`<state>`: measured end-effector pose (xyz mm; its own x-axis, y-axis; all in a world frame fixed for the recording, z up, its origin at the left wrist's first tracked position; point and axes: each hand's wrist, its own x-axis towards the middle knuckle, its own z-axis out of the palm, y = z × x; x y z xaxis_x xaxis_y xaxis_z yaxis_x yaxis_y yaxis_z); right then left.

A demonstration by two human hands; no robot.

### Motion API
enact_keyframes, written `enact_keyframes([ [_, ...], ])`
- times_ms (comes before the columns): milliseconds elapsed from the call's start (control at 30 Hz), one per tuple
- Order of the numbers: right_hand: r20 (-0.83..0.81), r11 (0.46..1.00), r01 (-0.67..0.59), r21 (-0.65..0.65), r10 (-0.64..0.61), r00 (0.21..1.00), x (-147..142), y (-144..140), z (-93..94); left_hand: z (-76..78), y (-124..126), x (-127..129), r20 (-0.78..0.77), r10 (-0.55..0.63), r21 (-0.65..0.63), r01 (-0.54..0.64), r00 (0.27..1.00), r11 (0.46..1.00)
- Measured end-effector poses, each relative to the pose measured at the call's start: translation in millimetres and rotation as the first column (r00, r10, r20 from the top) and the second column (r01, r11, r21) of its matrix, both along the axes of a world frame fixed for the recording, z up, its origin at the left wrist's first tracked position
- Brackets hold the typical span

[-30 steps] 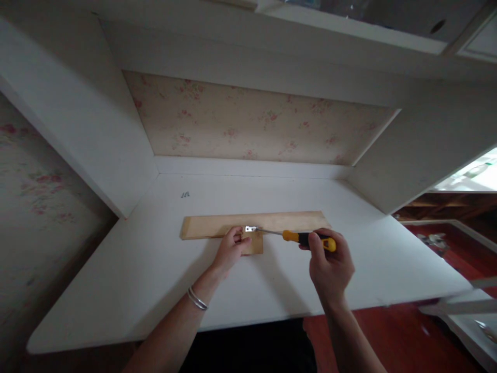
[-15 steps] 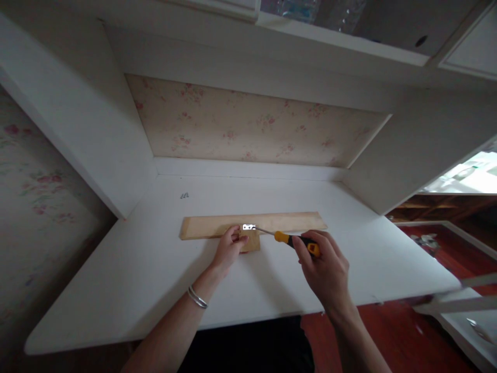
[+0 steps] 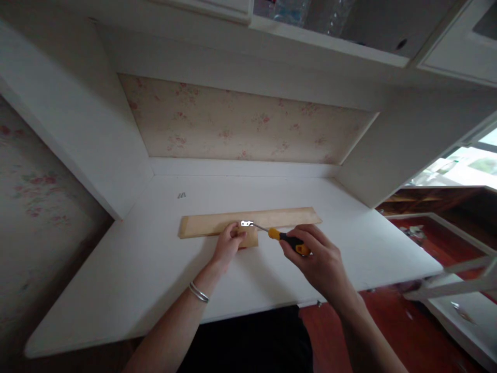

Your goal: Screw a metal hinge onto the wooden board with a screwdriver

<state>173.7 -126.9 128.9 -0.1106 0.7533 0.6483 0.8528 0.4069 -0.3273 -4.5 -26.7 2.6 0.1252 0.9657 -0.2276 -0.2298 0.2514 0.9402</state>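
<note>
White desktop (image 3: 373, 248) fills most of my feed, floral wallpaper panel (image 3: 233, 124) upright behind it. Pale wooden board (image 3: 281, 215) lies mid-desk, long axis left to right, right end slightly farther from me. Right hand (image 3: 316, 254): fingers wrapped around a handle, near the board's right half. Left hand (image 3: 226, 242): thumb and fingers pinching a block at the board's near edge. Screwdriver (image 3: 289, 241), yellow-and-black, is in the right hand, in front of the board; long axis slants from the handle at lower right to the tip at upper left, so it points left and a bit away from me. Any lettering on its handle is too small for me to read. Small wooden block (image 3: 251, 238) juts toward me from the board, something red just under it. Silver bangle (image 3: 199, 292) on the left wrist. Shiny metal plate (image 3: 246, 223) sits where block and board meet, long side left to right, screwdriver tip at its right end. Tiny screws (image 3: 181, 195) lie grouped, back left.
</note>
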Motion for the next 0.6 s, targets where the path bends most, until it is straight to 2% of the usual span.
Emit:
enact_keyframes([
  [100, -0.039, 0.997, 0.028, -0.070, -0.030, 0.999, 2.3, -2.7, 1.2, 1.1, -1.1, -0.8, 0.013, -0.012, 0.006, 0.012, 1.000, 1.000],
  [233, -0.034, 0.980, 0.172, -0.095, -0.176, 0.984, 7.4, 4.5, -0.7, 0.9, -1.1, -0.6, 0.047, -0.015, -0.003, 0.015, 0.999, 1.000],
  [333, 0.089, 0.938, 0.304, -0.164, -0.293, 0.952, 10.2, 11.4, 3.6, 0.6, -0.2, -0.4, 0.062, -0.003, -0.012, 0.004, 0.998, 1.000],
  [433, 0.276, 0.880, 0.438, -0.186, -0.381, 0.883, 10.1, 14.3, 17.0, 1.0, -0.1, -0.6, 0.053, -0.010, -0.012, 0.011, 0.999, 1.000],
  [500, 0.367, 0.878, 0.454, -0.155, -0.375, 0.851, 9.9, 14.5, 27.9, 1.1, -0.3, -0.9, 0.044, -0.025, -0.003, 0.025, 0.999, 1.000],
  [600, 0.421, 0.942, 0.284, -0.176, -0.189, 0.887, 10.9, 14.5, 41.4, 0.1, -0.2, -1.3, 0.044, -0.032, 0.008, 0.032, 0.999, 0.999],
])
